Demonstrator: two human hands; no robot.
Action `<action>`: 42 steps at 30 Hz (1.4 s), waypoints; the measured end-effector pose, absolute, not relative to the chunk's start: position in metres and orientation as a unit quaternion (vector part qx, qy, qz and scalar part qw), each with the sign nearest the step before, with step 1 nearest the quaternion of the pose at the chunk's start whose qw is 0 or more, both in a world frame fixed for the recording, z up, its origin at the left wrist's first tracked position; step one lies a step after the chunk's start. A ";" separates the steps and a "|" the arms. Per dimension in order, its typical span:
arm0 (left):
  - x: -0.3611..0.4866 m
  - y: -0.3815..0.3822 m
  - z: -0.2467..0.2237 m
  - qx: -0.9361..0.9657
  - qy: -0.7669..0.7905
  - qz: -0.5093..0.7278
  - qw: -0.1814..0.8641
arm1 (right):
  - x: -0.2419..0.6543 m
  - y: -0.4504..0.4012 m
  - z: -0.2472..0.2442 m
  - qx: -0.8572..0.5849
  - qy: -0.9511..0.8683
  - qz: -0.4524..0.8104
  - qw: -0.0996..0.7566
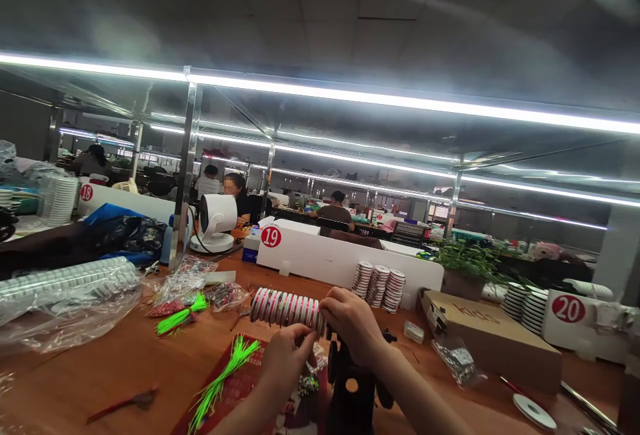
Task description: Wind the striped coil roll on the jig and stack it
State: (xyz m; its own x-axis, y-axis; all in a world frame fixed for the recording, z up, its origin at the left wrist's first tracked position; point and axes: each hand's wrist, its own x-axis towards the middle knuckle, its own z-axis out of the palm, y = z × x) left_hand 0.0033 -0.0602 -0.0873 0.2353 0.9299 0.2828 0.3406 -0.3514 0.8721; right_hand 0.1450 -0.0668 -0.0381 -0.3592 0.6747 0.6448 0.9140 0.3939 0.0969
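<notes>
Ribbon spools [286, 309], end gripped by left hand [286, 359] and right hand [353, 323], above black stand [351, 391]

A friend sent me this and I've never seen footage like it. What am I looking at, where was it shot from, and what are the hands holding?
This picture comes from a camera worn on a person's head, looking forward and down, so the forearms at the bottom are that person's own. Their left hand and right hand both grip a row of striped rings, probably spools or coils, though the picture doesn't settle which. Below the hands stands a black stand.

On the wooden workbench lie bright green tassels, a plastic bag, stacks of similar striped rings and a cardboard box. Beyond a white divider marked 19, another person sits in a large workroom.
</notes>
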 end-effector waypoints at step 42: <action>0.001 -0.063 -0.071 0.761 0.495 0.345 0.239 | 0.144 -0.046 -0.062 -0.521 -0.706 -0.308 0.368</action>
